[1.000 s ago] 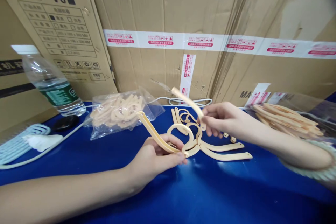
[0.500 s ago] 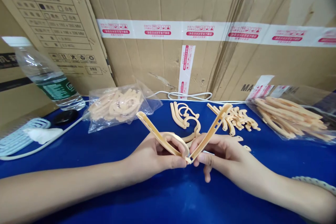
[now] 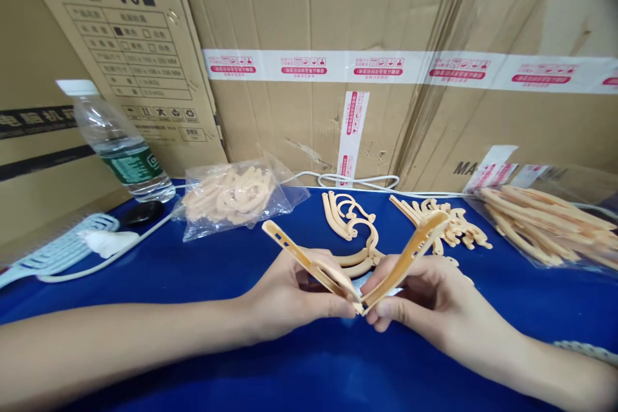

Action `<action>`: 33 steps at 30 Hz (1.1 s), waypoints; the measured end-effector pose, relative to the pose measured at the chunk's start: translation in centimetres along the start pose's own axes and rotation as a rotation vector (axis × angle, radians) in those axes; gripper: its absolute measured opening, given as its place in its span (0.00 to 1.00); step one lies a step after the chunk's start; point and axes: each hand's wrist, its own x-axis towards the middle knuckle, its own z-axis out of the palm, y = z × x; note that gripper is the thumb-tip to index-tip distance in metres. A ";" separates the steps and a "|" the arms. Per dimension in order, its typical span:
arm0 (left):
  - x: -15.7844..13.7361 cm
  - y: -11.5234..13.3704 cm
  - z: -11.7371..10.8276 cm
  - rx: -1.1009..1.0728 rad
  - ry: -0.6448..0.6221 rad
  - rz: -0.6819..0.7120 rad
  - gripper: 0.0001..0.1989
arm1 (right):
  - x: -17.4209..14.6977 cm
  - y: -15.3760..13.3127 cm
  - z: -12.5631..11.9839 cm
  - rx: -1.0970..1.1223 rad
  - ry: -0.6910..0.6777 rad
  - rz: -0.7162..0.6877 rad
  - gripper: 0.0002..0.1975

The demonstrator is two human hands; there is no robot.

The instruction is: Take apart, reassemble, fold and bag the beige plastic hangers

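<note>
My left hand [image 3: 284, 299] is closed on a slotted beige plastic hanger arm [image 3: 288, 246], pinched between thumb and fingers. Opposite it, my right hand [image 3: 441, 309] grips a second, curved hanger arm [image 3: 410, 259]. The lower ends of both arms meet in a V between my hands; whether they are locked together I cannot tell. Just behind, a beige hanger with a hook [image 3: 371, 235] lies on the blue table [image 3: 309, 367], partly hidden by my fingers. Farther back are loose hanger arms and hooks [image 3: 333, 215].
At the back right lies a pile of small beige parts [image 3: 458, 222], beside a clear bag of long arms [image 3: 545, 222]. Another bag of beige parts [image 3: 232, 196] sits left. Around it are a water bottle [image 3: 128, 154], a pale blue hairbrush [image 3: 67, 248] and a white cable [image 3: 130, 248]. Cardboard boxes [image 3: 299, 13] stand behind.
The view has shifted, so the scene sits farther right. The right hanger arm has turned, showing more of its broad inner side. My right fingers have curled in; both hands keep their hold.
</note>
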 end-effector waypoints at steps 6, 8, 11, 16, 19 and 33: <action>0.2 -0.5 0.2 -0.124 0.035 -0.041 0.06 | -0.2 0.6 0.2 -0.084 0.089 -0.017 0.10; 0.3 -0.6 0.1 -0.120 0.069 -0.065 0.07 | 0.0 0.8 0.2 -0.099 0.115 -0.020 0.11; 0.3 -0.9 0.0 -0.076 0.059 -0.069 0.06 | 0.2 1.1 0.2 -0.114 0.137 -0.021 0.14; -0.1 -1.1 0.3 0.044 0.062 -0.017 0.07 | 0.4 1.2 0.3 -0.128 0.122 -0.003 0.15; -0.3 -0.7 0.8 0.074 0.075 -0.053 0.07 | 0.4 0.7 0.1 -0.145 0.076 0.014 0.16; -3.3 1.1 -1.0 -0.150 0.364 -0.169 0.12 | -4.2 -2.5 -8.2 -0.961 -0.021 -0.133 0.14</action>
